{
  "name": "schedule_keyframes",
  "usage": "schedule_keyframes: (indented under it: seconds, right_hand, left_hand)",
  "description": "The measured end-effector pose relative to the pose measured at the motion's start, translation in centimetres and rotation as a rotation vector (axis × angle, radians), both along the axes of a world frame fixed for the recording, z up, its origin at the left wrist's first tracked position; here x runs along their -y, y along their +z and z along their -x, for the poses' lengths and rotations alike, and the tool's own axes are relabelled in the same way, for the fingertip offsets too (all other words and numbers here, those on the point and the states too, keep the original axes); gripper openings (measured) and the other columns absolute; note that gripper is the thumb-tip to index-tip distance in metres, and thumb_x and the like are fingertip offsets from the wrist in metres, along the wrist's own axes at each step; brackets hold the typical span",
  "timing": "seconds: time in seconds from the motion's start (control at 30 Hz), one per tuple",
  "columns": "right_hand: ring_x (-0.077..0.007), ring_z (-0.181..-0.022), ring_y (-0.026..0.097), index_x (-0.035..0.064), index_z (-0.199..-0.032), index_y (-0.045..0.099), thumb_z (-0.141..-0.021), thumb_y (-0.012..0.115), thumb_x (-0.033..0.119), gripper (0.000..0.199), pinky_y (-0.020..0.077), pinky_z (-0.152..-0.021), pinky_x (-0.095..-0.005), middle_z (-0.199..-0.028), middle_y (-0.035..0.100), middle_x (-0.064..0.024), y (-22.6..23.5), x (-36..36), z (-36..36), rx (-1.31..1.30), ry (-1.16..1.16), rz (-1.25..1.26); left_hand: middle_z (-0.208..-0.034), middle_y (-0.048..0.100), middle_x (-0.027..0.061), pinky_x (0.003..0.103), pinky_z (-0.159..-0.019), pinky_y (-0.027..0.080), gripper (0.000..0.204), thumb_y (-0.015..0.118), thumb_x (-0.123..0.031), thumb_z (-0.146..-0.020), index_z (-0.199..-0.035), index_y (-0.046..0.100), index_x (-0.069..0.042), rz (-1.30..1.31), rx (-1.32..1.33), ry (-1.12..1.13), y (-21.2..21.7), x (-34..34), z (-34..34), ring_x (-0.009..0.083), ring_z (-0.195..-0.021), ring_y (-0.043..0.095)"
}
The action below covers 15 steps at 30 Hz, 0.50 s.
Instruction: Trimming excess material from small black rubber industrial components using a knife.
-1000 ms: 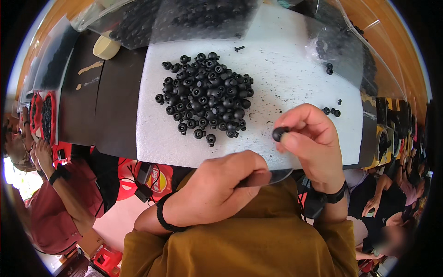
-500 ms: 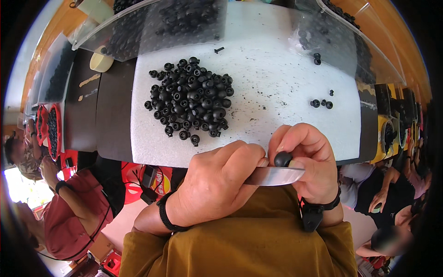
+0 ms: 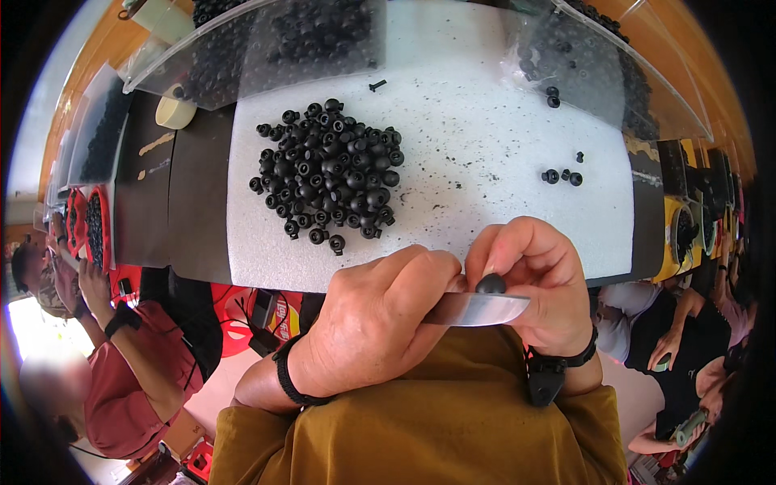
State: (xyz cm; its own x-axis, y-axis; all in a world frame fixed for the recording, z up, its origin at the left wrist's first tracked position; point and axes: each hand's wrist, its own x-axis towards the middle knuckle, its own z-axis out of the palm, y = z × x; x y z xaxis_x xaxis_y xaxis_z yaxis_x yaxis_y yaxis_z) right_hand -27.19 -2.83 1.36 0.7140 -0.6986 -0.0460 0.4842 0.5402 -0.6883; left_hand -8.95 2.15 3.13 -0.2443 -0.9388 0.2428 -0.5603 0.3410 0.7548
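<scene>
My left hand (image 3: 376, 319) is closed around a small knife, its handle hidden in the fist. The knife's blade (image 3: 478, 309) points right, its tip by my right thumb. In the fingertips of my right hand (image 3: 543, 283) a small round black plastic piece (image 3: 491, 284) is pinched, just above the blade. Whether the blade's edge touches the piece I cannot tell. Beyond my left hand, a heap of similar ball-shaped black plastic pieces (image 3: 323, 174), many with a hole and a collar, lies on the white foam sheet (image 3: 485, 129).
Several loose black pieces (image 3: 562, 176) lie at the sheet's right. Black crumbs dot its middle. Clear plastic bins (image 3: 315, 48) holding black parts stand along the far edge, near a cream cup (image 3: 175, 111). Co-workers sit at left (image 3: 137, 372) and right (image 3: 671, 323).
The black piece sits slightly lower in my right fingers, with less of it showing above the blade. Both hands keep nearly the same place. The left co-worker has raised an arm.
</scene>
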Motion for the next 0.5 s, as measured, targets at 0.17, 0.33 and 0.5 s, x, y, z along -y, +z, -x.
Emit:
schedule_keyframes:
  seconds: [0.17,0.33,0.5]
  right_hand:
    - [-0.0103,-0.09,0.056,-0.0007,-0.099,0.054,-0.078,0.063,-0.008,0.024,0.0456,-0.078,-0.0227,-0.101,0.057,-0.0083,0.08,0.06,0.02,-0.006,-0.004,0.007]
    - [-0.0108,-0.091,0.055,-0.0016,-0.1,0.054,-0.079,0.063,-0.008,0.024,0.0452,-0.08,-0.0235,-0.1,0.057,-0.0083,0.41,0.13,0.11,-0.035,-0.028,0.063]
    - [-0.0108,-0.091,0.054,-0.0025,-0.102,0.053,-0.08,0.063,-0.007,0.024,0.0446,-0.08,-0.0241,-0.099,0.057,-0.0076,0.82,0.17,0.45,-0.104,-0.028,0.16]
  left_hand:
    - [-0.072,0.056,0.0081,0.034,-0.05,0.047,0.028,0.065,0.002,-0.066,-0.09,0.052,-0.004,-0.004,0.005,0.005,0.01,0.09,-0.01,0.0259,-0.06,0.059]
    - [-0.072,0.056,0.0082,0.034,-0.049,0.047,0.024,0.065,0.001,-0.069,-0.088,0.051,-0.004,-0.018,0.015,0.006,-0.02,0.24,0.03,0.0257,-0.061,0.06]
    - [-0.074,0.058,0.0085,0.034,-0.05,0.047,0.025,0.065,0.001,-0.07,-0.088,0.05,-0.004,-0.086,0.013,-0.004,0.04,0.27,-0.05,0.0262,-0.062,0.061]
